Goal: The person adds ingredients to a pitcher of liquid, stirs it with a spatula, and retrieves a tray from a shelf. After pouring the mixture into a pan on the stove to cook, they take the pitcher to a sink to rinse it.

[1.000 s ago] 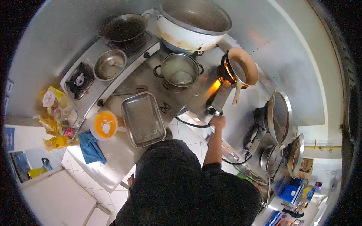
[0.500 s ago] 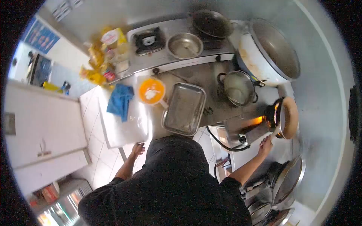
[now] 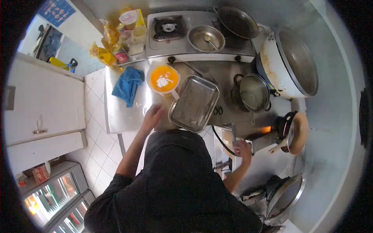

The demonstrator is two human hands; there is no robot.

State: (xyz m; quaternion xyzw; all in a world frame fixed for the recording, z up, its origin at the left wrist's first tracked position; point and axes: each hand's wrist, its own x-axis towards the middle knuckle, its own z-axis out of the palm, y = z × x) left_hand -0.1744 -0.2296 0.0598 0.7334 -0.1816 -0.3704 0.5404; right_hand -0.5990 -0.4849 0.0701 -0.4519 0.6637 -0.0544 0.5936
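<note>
My left hand (image 3: 154, 115) is over the near part of the steel table, fingers apart and empty, below the white pitcher (image 3: 151, 86) of orange liquid with white powder on top. To its right lies a rectangular metal tray (image 3: 195, 104). My right hand (image 3: 243, 148) is at the lit burner's near side, by its control; its fingers look bent, and whether they grip anything is unclear. Right of that hand, a tan pan (image 3: 300, 133) sits tilted over the burner, its handle (image 3: 279, 146) free of my hand. An orange flame (image 3: 265, 129) glows there.
A blue cloth (image 3: 128, 85) lies at the left. Behind are a stove (image 3: 165, 47), a steel bowl (image 3: 206, 39) with a spoon, and a dark wok (image 3: 237, 22). A pot with strainer (image 3: 254, 92) and large pot (image 3: 287, 66) stand right. Metal pans (image 3: 285, 196) are at lower right.
My right hand has let go of the tan pan's handle and moved left to the burner's near side. My left hand has risen from beside the table to over its near part.
</note>
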